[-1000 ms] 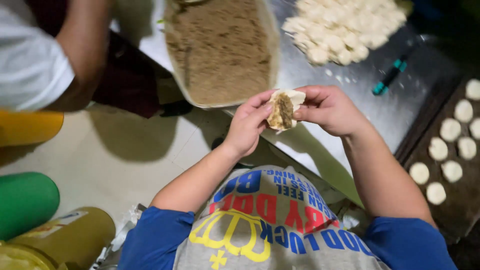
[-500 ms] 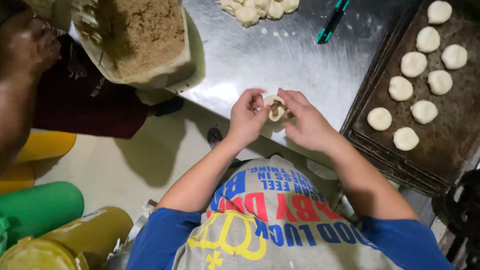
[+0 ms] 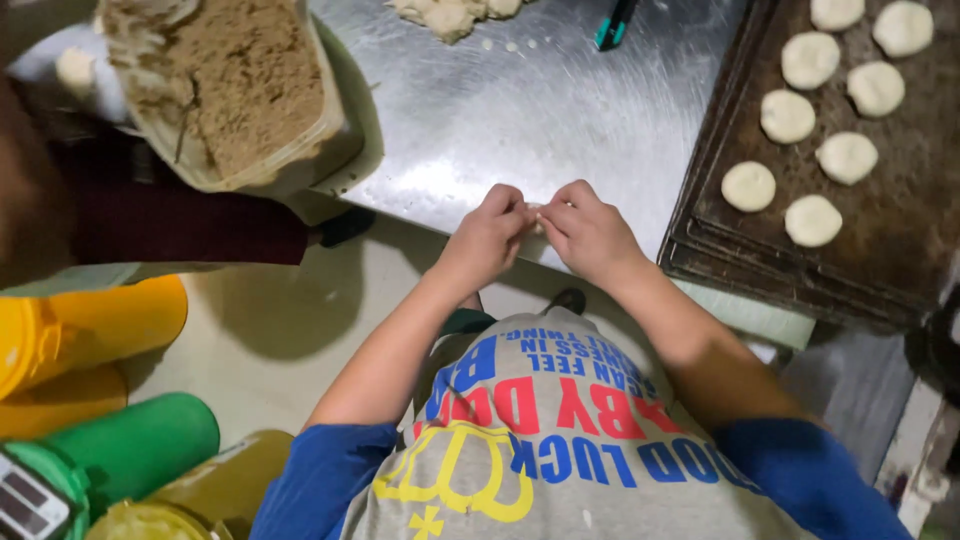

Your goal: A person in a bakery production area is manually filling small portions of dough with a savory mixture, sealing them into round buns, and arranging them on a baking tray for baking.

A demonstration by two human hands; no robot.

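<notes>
Both hands meet over the near edge of the steel table (image 3: 520, 110), fingertips pressed together around a small piece of dough (image 3: 536, 212). Left hand (image 3: 492, 232) and right hand (image 3: 588, 230) are closed in a pinch on it from either side, knuckles up, so that the dough sits between the two sets of fingertips and is almost wholly covered. Only a pale, cream-coloured sliver of it shows in the gap where the thumbs and forefingers touch; its shape and whether any filling is exposed cannot be told from this view. To the right of the right hand, on the same table, lies a dark baking tray (image 3: 720, 250) carrying flattened round dough discs (image 3: 812, 220) of the same pale colour, set apart from one another in rows. Up and to the left of the left hand stands a plastic tub (image 3: 300, 160) heaped with brown crumbly filling (image 3: 240, 80). At the far edge of the table lies a pile of raw dough lumps (image 3: 450, 15), with a green-handled tool (image 3: 615, 25) just beside it. Another person's arm (image 3: 30, 200) enters at the left edge.
</notes>
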